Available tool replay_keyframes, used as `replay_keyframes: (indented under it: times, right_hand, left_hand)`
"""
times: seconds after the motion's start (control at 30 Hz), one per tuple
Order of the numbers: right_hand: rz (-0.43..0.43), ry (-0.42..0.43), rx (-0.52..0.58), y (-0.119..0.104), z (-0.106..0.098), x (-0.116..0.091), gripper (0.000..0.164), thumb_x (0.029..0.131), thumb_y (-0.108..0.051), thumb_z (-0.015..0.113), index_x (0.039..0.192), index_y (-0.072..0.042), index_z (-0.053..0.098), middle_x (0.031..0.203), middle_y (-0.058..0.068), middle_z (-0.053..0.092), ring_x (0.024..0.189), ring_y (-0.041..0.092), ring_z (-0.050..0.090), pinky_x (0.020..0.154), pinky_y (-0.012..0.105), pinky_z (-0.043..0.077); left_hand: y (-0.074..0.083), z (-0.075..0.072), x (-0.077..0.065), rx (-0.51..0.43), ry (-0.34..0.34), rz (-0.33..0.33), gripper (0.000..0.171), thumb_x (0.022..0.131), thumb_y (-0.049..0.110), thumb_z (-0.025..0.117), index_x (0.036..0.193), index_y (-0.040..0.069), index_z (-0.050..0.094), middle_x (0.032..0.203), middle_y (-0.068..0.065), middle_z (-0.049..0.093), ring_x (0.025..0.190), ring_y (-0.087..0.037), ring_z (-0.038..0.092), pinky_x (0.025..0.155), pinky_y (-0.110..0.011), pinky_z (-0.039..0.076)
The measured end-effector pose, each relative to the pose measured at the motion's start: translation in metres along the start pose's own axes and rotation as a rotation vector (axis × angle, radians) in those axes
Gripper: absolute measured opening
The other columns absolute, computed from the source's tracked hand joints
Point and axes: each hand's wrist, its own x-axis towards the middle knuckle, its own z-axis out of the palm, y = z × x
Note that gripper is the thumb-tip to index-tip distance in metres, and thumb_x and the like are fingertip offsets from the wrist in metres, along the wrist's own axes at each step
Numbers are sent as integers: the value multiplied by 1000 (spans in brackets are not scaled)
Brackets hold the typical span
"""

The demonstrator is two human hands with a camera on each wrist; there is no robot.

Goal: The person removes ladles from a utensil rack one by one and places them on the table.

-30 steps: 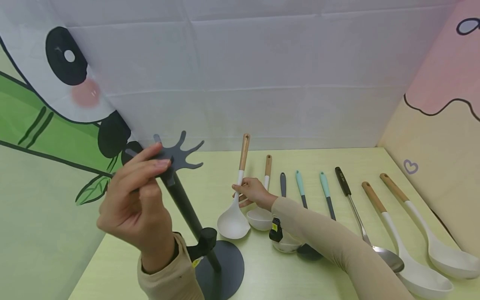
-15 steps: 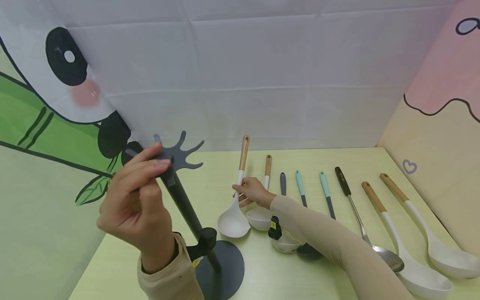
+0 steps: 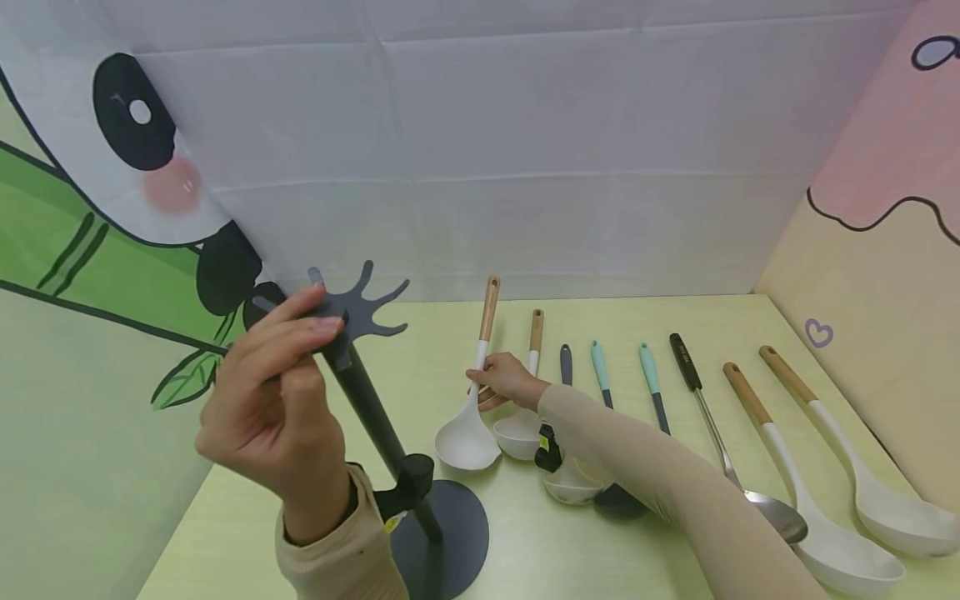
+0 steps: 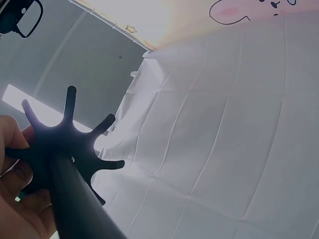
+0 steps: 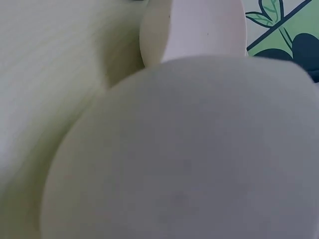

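My left hand (image 3: 273,417) pinches the hooked top of a dark grey utensil stand (image 3: 367,408) between thumb and fingers. In the left wrist view the stand's several prongs (image 4: 70,107) spread out beside the fingers. My right hand (image 3: 510,382) grips a white ladle (image 3: 465,442) with a wooden handle by its white neck. Its bowl is low, just right of the pole and near the stand's round base (image 3: 461,542). In the right wrist view a large pale rounded surface (image 5: 184,159) fills the front and hides the hand; another white bowl (image 5: 204,30) shows beyond it.
A row of utensils lies on the pale table (image 3: 247,533): a wooden-handled white ladle (image 3: 517,437), a grey handle (image 3: 566,367), two teal handles (image 3: 600,367), a metal spoon (image 3: 780,517) and two large white spoons (image 3: 855,575). A white backdrop (image 3: 510,150) stands behind.
The ladle has tipped slightly: its handle end has come down a little and its bowl has risen a little. The left hand and stand stay almost still.
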Motion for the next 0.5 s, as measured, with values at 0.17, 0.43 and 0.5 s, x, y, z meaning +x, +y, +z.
replay_keyframes:
  times: [0.17,0.43,0.5]
  right_hand:
    - [27,-4,-19,1,-2,4,26,91,-17,55,100,7,54,83,19,65,70,27,68,64,36,56]
    - [62,-37,-66,1,-4,10,26,92,-18,54,99,7,56,80,19,65,69,27,67,66,37,56]
    - [67,-46,-88,0,-4,10,25,92,-18,54,98,6,56,79,19,65,69,28,67,66,38,56]
  left_hand:
    - [1,0,0,9,3,-3,19,70,-7,47,59,-18,59,60,-25,61,71,-43,63,70,-50,53]
    - [1,0,0,10,9,-1,19,70,-8,47,58,-18,58,60,-25,60,70,-43,63,70,-49,53]
    - [1,0,0,9,10,0,19,70,-7,47,58,-18,58,60,-25,60,70,-43,63,70,-49,53]
